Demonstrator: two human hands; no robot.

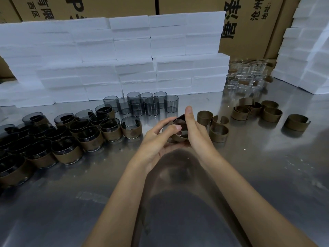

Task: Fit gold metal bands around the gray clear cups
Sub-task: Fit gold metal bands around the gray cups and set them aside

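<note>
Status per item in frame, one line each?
Left hand: grips the held cup.
Right hand: grips the same cup.
Held gray cup: tilted, gold band around it.
Banded cups: upright, finished, left side.
Bare gray cups: upright, no bands.
Loose gold bands: unfitted, right side.
Clear glass cups: far right, no bands.

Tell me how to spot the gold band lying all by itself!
Start at the white foam blocks, then look right across the shiny metal table. Past the heap of bands lies the lone gold band, farthest right, touching no other.
</note>
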